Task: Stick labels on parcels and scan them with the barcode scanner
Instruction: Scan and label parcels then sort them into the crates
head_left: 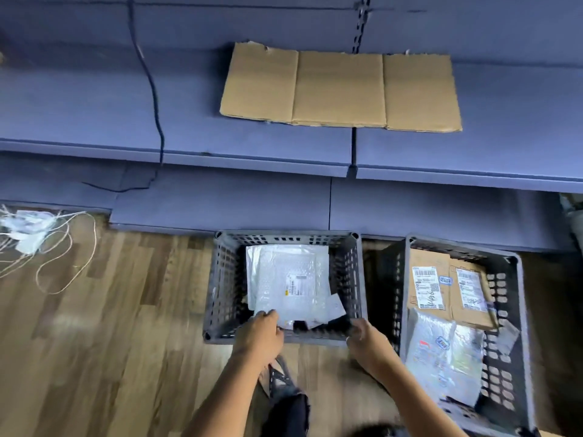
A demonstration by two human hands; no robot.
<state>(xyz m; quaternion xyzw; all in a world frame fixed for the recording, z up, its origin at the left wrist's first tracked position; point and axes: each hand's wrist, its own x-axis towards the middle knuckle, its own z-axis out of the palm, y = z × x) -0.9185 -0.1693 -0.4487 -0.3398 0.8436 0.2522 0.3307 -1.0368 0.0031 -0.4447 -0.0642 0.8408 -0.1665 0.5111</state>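
Bubble-wrapped white parcel (284, 279) lies flat inside the dark grey perforated plastic crate (224, 279), left hand (262, 334) touching its near corner (pinch not discernible), right hand (366, 339) curled over the crate's near rim; the slick wrap may slip from a corner-only hold or snag the rim.

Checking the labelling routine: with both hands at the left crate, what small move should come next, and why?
Probably lift the bubble mailer out of the grey crate: the left hand is at its near edge, the right hand holds the crate's rim, and the mailer lies uppermost there.
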